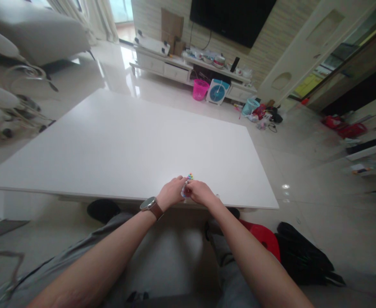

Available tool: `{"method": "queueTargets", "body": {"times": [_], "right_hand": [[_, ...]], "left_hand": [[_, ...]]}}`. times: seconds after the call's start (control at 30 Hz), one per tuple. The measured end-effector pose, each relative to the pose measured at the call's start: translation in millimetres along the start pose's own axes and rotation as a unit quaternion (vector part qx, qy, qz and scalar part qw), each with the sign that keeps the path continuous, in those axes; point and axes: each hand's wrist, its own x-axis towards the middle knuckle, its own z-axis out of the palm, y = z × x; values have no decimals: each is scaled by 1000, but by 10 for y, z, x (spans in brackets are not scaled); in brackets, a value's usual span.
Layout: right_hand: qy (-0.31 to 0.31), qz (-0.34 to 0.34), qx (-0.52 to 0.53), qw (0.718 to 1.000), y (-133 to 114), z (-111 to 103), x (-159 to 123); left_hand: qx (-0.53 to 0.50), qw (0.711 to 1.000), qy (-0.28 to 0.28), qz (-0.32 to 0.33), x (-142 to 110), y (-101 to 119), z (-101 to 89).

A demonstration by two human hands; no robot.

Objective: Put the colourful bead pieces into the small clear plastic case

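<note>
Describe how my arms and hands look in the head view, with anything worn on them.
The left wrist carries a watch with a rounded dark face, a silvery rim and a brown strap. The left hand and right hand are both bare, without gloves. No sleeve shows on either forearm, and no watch or band shows on the right wrist.

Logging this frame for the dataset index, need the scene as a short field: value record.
view: head camera, looking down
surface: white table
hands: left hand and right hand, close together at near edge
between_hands: small partly clear item, exact type unclear
grip: fingertip contact too small to tell
beyond_fingers: tiny multicoloured piece
left_wrist: round-faced watch, brown strap
far_floor: pink basket, blue-and-white fan, turquoise basket
wall: black TV
</note>
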Motion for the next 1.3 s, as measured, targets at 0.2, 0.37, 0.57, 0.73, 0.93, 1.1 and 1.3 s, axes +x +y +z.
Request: {"method": "queueTargets", "body": {"times": [0.2,0.37,0.57,0.73,0.93,1.1,1.3], "right_hand": [[12,32,-11,999,-63,8,9],[34,44,15,998,-33,-65,11],[94,157,21,983,366,-207,-29],[35,209,23,977,603,-122,-70],[2,178,45,983,516,-33,-57],[6,166,41,985,435,-9,-44],[5,175,19,984,423,39,-29]], "left_hand": [[-11,1000,7,6,-23,5,-34],[-7,1000,7,5,-23,-9,-13],[6,1000,-2,-9,-31,43,-52],[3,1000,-11,-18,-29,58,-76],[5,1000,-16,-23,-14,38,-52],[12,1000,-8,-19,-23,41,-58],[8,1000,-8,-18,-25,50,-65]]}}
